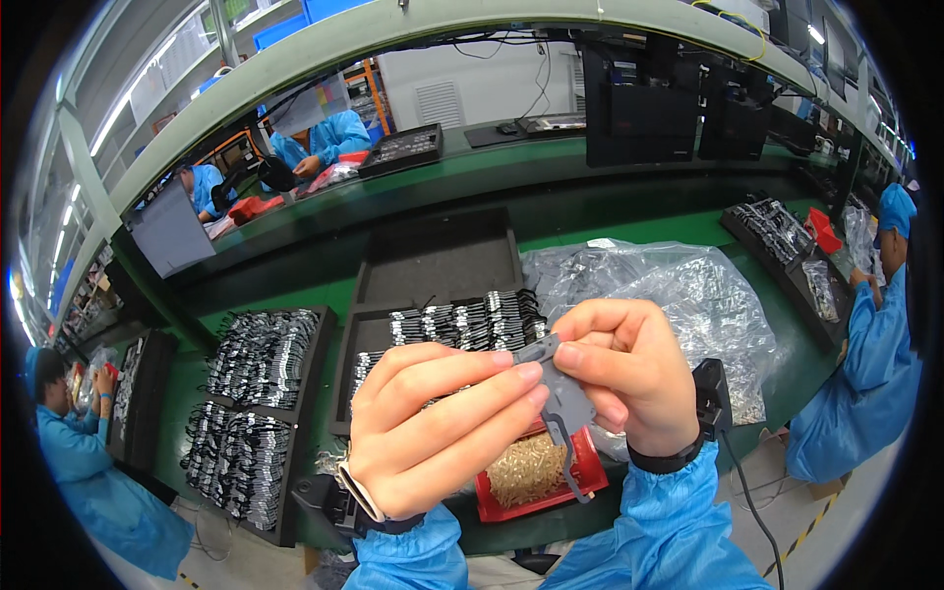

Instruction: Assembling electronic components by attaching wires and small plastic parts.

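Green worktop [629, 221] below, my left hand [433, 428] and right hand [629, 379] pinch a grey bracket [565, 398]; a slack grip could drop it into the red tray [588, 472].

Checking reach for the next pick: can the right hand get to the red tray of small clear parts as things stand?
Probably yes, once freed. The red tray lies open-topped just below the right hand, nothing covering it, but that hand and the left hand are both pinching the grey flat part.
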`<state>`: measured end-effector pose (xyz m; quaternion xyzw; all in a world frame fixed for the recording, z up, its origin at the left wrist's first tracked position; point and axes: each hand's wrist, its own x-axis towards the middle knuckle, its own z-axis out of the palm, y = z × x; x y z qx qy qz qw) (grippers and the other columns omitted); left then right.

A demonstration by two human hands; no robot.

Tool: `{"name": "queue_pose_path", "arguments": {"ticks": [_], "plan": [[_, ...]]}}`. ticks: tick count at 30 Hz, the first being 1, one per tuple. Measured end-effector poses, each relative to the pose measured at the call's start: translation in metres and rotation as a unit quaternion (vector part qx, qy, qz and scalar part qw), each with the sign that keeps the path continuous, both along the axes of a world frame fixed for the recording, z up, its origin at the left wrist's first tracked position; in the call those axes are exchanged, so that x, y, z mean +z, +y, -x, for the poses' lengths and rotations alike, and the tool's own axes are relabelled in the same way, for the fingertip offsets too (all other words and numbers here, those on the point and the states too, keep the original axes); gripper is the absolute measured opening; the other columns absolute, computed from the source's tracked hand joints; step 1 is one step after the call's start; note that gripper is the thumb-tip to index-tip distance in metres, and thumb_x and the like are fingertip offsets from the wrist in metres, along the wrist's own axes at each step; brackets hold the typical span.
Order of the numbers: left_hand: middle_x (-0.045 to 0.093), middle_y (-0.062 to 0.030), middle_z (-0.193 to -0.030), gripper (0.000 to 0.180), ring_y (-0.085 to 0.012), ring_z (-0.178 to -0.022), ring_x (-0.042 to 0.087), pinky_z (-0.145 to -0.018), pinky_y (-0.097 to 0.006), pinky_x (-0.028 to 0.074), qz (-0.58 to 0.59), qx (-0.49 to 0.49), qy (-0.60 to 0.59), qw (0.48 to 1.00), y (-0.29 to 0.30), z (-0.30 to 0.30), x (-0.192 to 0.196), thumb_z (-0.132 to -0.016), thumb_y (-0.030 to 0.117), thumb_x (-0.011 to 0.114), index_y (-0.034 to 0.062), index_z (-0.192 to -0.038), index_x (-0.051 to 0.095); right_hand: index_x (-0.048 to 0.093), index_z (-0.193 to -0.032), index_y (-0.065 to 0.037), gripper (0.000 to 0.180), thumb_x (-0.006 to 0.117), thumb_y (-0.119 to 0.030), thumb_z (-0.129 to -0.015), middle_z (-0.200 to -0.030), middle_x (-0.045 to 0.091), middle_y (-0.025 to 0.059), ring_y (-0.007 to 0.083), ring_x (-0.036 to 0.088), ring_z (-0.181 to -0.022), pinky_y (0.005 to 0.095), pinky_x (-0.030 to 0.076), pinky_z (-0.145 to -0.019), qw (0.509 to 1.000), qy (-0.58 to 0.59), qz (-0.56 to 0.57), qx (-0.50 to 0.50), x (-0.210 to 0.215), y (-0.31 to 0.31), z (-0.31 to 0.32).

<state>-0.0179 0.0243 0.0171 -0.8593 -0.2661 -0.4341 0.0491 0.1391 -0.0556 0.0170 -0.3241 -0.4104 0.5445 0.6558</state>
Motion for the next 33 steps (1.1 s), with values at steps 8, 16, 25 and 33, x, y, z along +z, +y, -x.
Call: {"name": "queue_pose_path", "arguments": {"ticks": [8, 16, 25, 33], "plan": [[0.061, -0.0083, -0.073, 0.008, -0.0235, -0.071, 0.057, -0.063, -0.032, 0.047, 0.020, 0.068, 0.017, 0.997, 0.023, 0.023, -0.012, -0.068, 0.007, 0.063, 0.0038, -0.075, 0.064, 0.059, -0.090, 0.006, 0.017, 0.057, -0.009, -0.081, -0.066, 0.062, 0.0135, 0.0083, 0.054, -0.047, 0.0184, 0.042, -0.043, 0.970, -0.151, -0.061, -0.181, -0.004, 0.005, -0.017], [0.061, -0.0081, -0.073, 0.007, -0.0243, -0.072, 0.058, -0.064, -0.033, 0.047, 0.038, 0.126, 0.044, 0.990, 0.125, 0.069, -0.077, -0.069, 0.007, 0.063, 0.0041, -0.075, 0.064, 0.058, -0.089, 0.006, 0.017, 0.053, -0.007, -0.080, -0.064, 0.061, 0.0133, 0.0092, 0.053, -0.047, 0.0185, 0.041, -0.045, 0.956, -0.152, -0.113, -0.224, 0.004, -0.011, -0.017], [0.061, -0.0075, -0.072, 0.006, -0.0243, -0.074, 0.057, -0.065, -0.034, 0.048, 0.053, 0.145, 0.112, 0.982, 0.153, 0.085, -0.123, -0.069, 0.007, 0.062, 0.0051, -0.073, 0.064, 0.056, -0.093, 0.006, 0.020, 0.052, -0.007, -0.079, -0.061, 0.060, 0.0132, 0.0090, 0.052, -0.046, 0.0184, 0.040, -0.045, 0.945, -0.148, -0.152, -0.251, 0.004, -0.020, -0.017], [0.061, -0.0116, -0.077, 0.013, -0.0286, -0.078, 0.056, -0.070, -0.037, 0.045, 0.168, 0.082, 0.095, 0.978, 0.157, 0.088, -0.129, -0.076, 0.013, 0.059, 0.0017, -0.079, 0.064, 0.055, -0.092, 0.007, 0.019, 0.051, -0.007, -0.080, -0.061, 0.059, 0.0120, 0.0107, 0.056, -0.051, 0.0185, 0.042, -0.045, 0.943, -0.146, -0.178, -0.241, 0.004, -0.022, -0.019]]}}
